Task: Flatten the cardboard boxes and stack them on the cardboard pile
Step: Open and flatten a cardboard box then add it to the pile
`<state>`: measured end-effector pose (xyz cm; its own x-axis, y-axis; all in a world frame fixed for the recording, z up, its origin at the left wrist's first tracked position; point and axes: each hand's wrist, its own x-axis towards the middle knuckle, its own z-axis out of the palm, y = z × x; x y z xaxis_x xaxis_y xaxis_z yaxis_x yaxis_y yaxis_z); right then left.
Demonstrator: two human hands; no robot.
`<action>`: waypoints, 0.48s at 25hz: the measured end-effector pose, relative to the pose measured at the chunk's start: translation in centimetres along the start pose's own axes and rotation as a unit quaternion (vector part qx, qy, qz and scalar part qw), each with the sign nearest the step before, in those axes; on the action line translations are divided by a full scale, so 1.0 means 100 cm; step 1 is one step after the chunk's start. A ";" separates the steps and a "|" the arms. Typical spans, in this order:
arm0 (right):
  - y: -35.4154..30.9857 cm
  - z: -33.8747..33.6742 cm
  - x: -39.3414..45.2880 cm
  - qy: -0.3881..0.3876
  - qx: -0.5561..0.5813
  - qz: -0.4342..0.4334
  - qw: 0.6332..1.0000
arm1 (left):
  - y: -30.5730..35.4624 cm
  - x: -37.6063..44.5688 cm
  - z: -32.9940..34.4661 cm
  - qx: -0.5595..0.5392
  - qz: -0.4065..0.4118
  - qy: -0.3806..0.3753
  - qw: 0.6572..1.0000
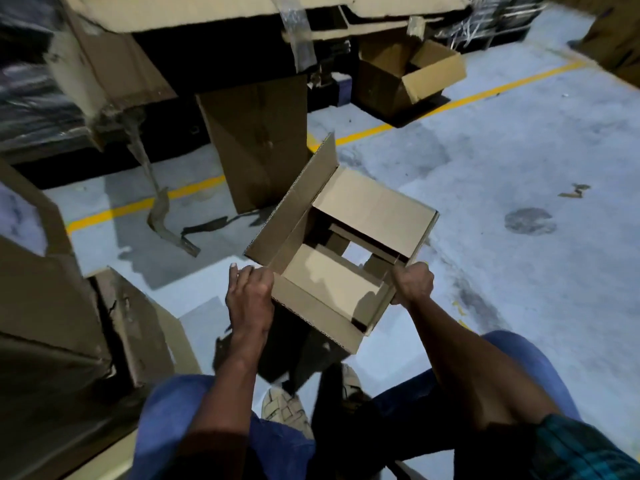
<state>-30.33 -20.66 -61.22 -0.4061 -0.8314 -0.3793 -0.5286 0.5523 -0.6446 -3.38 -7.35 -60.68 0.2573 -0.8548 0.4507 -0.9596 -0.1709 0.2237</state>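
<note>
**A:** Hands first: where are they, and why there?

**B:** Both are on the box, held up off the floor in front of the knees. The left hand sits at the near left corner, fingers curled over the edge where the tall flap begins. The right hand is fisted tight round the near right edge. Holding two opposite sides like that, I'd judge, lets the person skew the walls and fold the box down.

**A:** And the box itself?

**B:** Plain brown corrugated, clean, still square and standing open. One long flap sticks up on the left; another lies out flat at the far side. Bottom flaps are partly open, since pale floor shows through a gap in the middle. So not yet flattened.

**A:** Where would it go?

**B:** Flat sheets lie along the top of the view; likely the pile. Another open carton sits beyond the yellow line.
</note>
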 end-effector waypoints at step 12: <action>-0.051 -0.084 -0.088 0.167 0.050 -0.192 0.966 | 0.002 -0.026 -0.031 -0.069 -0.177 -0.173 0.966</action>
<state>-30.28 -15.65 -49.01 -0.4213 -0.8983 0.1245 -0.6198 0.1849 -0.7627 -3.95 -3.62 -59.15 0.4901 -0.8715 0.0141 -0.7881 -0.4362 0.4343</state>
